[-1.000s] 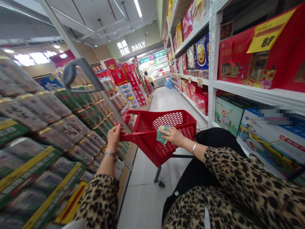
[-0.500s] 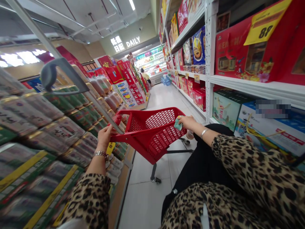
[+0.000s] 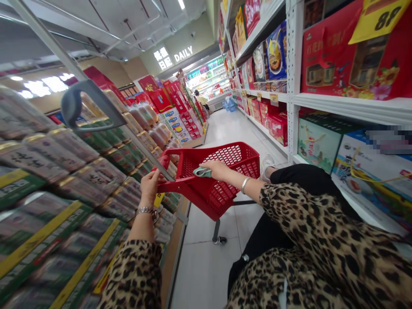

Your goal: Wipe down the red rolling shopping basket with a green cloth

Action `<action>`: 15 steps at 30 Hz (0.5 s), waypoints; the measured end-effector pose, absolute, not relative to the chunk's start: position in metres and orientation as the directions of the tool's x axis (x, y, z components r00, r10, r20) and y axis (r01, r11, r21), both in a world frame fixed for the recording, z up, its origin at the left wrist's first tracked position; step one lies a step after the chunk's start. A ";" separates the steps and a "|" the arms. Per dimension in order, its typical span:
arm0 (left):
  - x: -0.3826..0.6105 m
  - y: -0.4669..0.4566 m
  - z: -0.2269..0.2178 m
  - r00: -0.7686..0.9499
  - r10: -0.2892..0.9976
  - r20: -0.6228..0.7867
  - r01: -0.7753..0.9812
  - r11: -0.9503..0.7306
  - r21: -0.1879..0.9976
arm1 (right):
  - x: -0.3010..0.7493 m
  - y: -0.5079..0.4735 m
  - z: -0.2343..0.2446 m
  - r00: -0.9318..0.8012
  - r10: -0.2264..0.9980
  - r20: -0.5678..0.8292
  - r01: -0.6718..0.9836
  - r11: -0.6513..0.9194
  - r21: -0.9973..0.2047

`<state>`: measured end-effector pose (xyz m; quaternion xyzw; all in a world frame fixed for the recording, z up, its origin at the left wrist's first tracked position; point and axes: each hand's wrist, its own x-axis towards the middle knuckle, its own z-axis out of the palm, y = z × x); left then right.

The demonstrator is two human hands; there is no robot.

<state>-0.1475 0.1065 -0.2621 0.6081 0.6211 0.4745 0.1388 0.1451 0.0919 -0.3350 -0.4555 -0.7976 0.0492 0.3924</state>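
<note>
A red plastic shopping cart [image 3: 214, 207] with perforated sides stands tilted in front of me in the aisle. Its long metal pole ends at the upper left in a grey loop handle [image 3: 71, 109]. My left hand [image 3: 149, 185], below a watch, is closed on the cart's red near corner beside the pole. Between the fingers of my right hand [image 3: 218, 170] is a folded pale green cloth [image 3: 202, 172]. That cloth lies over the cart's near side, at the rim; whether it presses on the plastic I cannot tell.
Stacked canned drink packs [image 3: 77, 182] line the left side. White shelves [image 3: 292, 86] with red gift boxes [image 3: 350, 64] run along the right. Farther down the aisle are blue wrapped bottles [image 3: 229, 104], a person [image 3: 202, 98] and a lit refrigerated display [image 3: 210, 79].
My right hand has moved left with the cloth, from the cart's far right rim to its near side. My left hand keeps its hold. The view has shifted slightly.
</note>
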 end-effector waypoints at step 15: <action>-0.168 0.090 -0.256 -0.234 0.870 0.434 0.790 -0.090 0.607 | 0.212 0.050 -0.374 -0.270 0.895 0.355 0.911 0.357 -0.208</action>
